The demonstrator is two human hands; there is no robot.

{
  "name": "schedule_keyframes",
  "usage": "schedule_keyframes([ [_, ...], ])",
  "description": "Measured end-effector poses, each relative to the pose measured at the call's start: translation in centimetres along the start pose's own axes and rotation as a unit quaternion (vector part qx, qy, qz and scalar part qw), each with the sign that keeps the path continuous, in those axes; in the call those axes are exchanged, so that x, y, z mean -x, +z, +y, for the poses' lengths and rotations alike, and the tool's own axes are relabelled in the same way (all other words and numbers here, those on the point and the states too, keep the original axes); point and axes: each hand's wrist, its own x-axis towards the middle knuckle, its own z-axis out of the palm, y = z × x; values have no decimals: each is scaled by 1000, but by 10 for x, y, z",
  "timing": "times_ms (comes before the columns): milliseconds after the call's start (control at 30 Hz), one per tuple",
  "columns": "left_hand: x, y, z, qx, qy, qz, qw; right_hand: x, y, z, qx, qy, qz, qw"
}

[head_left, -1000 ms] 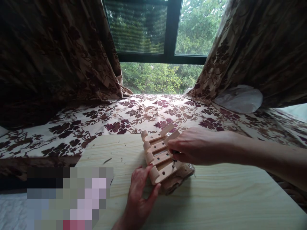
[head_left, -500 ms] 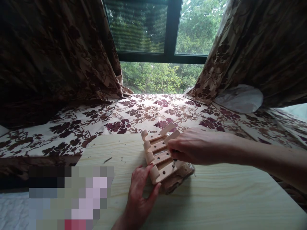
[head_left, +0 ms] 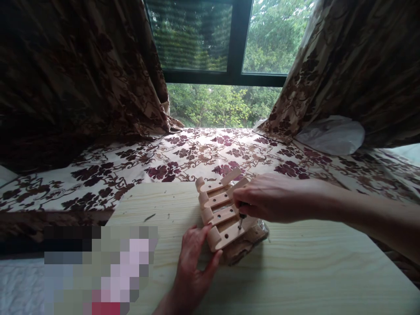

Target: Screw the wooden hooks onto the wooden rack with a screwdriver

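A slatted wooden piece (head_left: 215, 236) with rounded ends at its left lies at a slant, with dark screw heads or holes along its slats. My left hand (head_left: 196, 258) grips its near left end, fingers at the side and thumb at the front corner. In my closed right hand (head_left: 262, 197) is a screwdriver (head_left: 242, 219), its tip down at a screw spot on the nearest slat. My fist covers the handle and part of the slats' right side. Under the wooden piece is a brown, plastic-wrapped block (head_left: 244, 250).
Everything rests on a pale wooden table (head_left: 302, 267). Small dark scraps (head_left: 150, 217) lie on it to the left. Beyond is a ledge with floral cloth (head_left: 197, 153), and a white plastic bag (head_left: 333, 134) sits at its right. Floral curtains (head_left: 108, 74) flank the window.
The whole scene has shifted slightly to the right in view. Both hands keep their holds, and the screwdriver tip stays at the nearest slat, with a little more of its shaft showing.
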Motion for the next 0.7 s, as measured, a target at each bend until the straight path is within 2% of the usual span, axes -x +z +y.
schedule_keyframes([
  [167,-1,-1,1,-5,-7,-2,1000,0,-1,0,-5,6,7,1000],
  [433,-1,-2,2,-6,-5,-5,1000,5,-7,-5,-11,-28,-15,999],
  [700,0,-2,2,-4,-8,-10,1000,-2,-2,1,-7,7,3,1000],
])
